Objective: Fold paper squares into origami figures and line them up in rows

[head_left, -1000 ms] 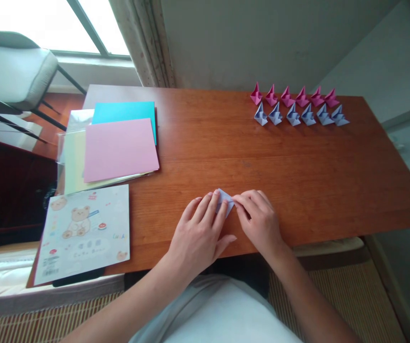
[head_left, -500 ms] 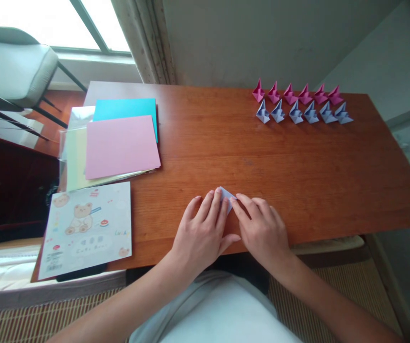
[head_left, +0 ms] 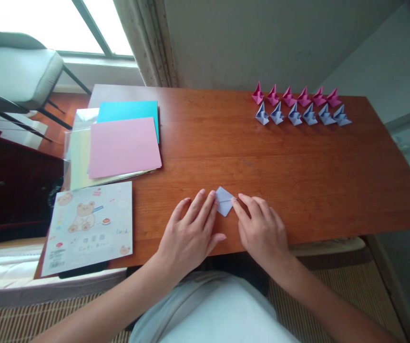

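A small lavender piece of folded origami paper (head_left: pixel 224 202) lies flat on the table near its front edge, shaped like a diamond with a crease line across it. My left hand (head_left: pixel 192 226) rests flat to its left, fingers outstretched and thumb apart, with fingertips at the paper's left corner. On the opposite side, my right hand (head_left: pixel 262 224) has its index finger on the paper's right corner. Its other fingers are bent, and its thumb is hidden below, apparently holding that corner.
At the far right of the wooden table (head_left: pixel 198 147), several pink folded paper figures (head_left: pixel 289 97) stand in a row behind several lavender ones (head_left: pixel 295 115). Pink sheets (head_left: pixel 124 147) overlap blue sheets (head_left: pixel 128 110) at left. In front lies a bear-printed pad (head_left: pixel 92 228).
My left hand has slid left off most of the paper, uncovering its diamond shape and crease. My right hand stays at the right corner. The view has shifted slightly.
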Tool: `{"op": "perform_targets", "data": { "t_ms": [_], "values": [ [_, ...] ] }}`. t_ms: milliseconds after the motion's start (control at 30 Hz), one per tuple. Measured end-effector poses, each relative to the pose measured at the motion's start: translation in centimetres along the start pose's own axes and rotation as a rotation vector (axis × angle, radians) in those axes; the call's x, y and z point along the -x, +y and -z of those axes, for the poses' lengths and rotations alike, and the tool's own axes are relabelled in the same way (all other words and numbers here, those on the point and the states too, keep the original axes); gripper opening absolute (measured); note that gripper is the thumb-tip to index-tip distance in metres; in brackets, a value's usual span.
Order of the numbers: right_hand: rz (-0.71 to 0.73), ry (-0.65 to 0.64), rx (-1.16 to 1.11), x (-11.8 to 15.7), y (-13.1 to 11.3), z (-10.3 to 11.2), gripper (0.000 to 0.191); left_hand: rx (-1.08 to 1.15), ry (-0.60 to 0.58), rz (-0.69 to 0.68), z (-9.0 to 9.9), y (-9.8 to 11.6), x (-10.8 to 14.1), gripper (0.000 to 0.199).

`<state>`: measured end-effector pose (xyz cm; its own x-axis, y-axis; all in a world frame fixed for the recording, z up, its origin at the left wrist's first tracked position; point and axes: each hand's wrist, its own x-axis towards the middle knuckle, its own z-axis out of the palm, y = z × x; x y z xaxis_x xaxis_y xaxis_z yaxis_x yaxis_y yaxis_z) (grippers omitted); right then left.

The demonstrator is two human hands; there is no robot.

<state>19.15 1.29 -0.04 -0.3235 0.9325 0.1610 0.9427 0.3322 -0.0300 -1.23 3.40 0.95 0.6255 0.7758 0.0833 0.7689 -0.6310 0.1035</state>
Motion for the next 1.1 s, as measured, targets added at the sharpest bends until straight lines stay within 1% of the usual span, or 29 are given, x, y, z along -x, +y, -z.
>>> {"op": "perform_targets", "data": {
  "t_ms": [100, 233, 433, 700, 867, 967, 1033, 1100],
  "values": [
    [-0.003, -0.002, -0.011, 0.0, 0.1, -0.1, 0.043, 0.014, 0.000, 0.017, 0.3, -0.4, 0.3, 0.058],
    [-0.005, 0.018, -0.014, 0.1, 0.1, -0.3, 0.042, 0.049, 0.002, 0.015, 0.0, -0.9, 0.7, 0.056],
    [-0.016, 0.047, -0.008, 0.2, 0.1, -0.6, 0.042, 0.078, 0.069, -0.010, -0.5, -1.4, 1.2, 0.059],
    [-0.032, 0.054, -0.040, 0.4, 0.1, -0.8, 0.043, 0.002, 0.084, 0.006, -0.4, -0.7, 1.0, 0.058],
    [-0.024, 0.051, -0.120, 0.2, 0.5, -0.8, 0.043, -0.022, 0.067, -0.009, -0.1, -0.3, 0.6, 0.057],
    [-0.039, 0.081, -0.229, -0.5, 1.1, -0.7, 0.033, 0.011, 0.089, -0.014, -0.1, -0.7, 0.3, 0.050],
    [-0.077, 0.098, -0.315, -1.4, 1.3, -0.7, 0.021, 0.048, 0.127, -0.013, -0.3, -1.0, 0.2, 0.045],
    [-0.122, 0.088, -0.371, -2.4, 1.2, -0.6, 0.016, 0.095, 0.153, -0.010, -0.6, -1.3, 0.1, 0.043]
  ]
}}
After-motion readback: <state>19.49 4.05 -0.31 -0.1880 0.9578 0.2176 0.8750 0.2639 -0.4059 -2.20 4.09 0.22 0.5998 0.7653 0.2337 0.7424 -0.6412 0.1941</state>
